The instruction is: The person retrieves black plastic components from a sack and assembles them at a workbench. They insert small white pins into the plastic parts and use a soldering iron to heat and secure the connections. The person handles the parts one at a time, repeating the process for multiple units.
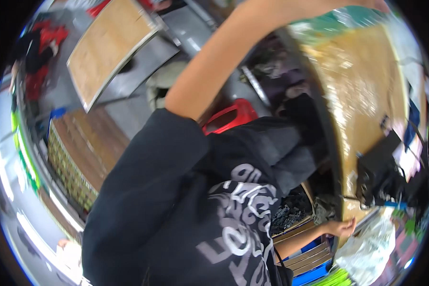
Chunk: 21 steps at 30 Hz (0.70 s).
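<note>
My black printed shirt fills the lower middle of the view. My left forearm stretches from the sleeve up to the top right, over a wooden table under clear film; the hand itself runs out of the picture at the top edge. My right hand is at the lower right by the table's near corner, fingers loosely apart and nothing in them. It hovers just beside a crumpled white plastic bag. A cardboard box of small black parts lies under my right forearm.
A red plastic stool stands on the floor beside the table. Black equipment and cables crowd the table's near end. At the upper left are a wooden board and a brown patterned stack. Blue crates sit at the bottom right.
</note>
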Tool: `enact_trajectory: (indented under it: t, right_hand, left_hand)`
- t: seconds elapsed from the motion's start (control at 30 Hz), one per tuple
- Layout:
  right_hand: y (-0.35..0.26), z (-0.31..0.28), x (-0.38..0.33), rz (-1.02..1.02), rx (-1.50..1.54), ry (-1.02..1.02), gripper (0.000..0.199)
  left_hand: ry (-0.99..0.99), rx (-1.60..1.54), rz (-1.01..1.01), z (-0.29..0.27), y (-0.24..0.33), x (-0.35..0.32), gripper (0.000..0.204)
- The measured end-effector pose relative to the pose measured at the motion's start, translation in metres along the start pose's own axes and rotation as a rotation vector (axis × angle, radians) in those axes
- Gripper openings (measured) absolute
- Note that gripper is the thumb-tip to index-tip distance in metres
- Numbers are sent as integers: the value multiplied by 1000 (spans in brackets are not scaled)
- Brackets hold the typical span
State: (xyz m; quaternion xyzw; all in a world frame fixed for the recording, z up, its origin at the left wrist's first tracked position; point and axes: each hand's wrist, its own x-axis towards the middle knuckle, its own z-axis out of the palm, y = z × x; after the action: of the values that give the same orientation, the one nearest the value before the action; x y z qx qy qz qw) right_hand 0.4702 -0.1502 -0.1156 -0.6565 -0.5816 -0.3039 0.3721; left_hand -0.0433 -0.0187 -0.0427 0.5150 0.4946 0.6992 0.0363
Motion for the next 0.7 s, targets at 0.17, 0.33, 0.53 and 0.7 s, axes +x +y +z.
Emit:
enact_trajectory:
  t: [0.17,0.33,0.53,0.7]
  right_hand:
    - [-13,7,-8,-56,33,-19,24]
    - [0,9,-2,-144,-71,5,23]
    - [3,5,-1,-82,-2,-93,21]
    - [3,-1,-45,28,63,-57,16]
  left_hand:
    - [481,327,-429,-177,-81,-170,19]
    - [-62,905,-891,-272,-152,-399,62]
    - [-1085,811,-1251,-194,-151,-470,74]
    - [-433,765,-1429,-155,-152,-489,36]
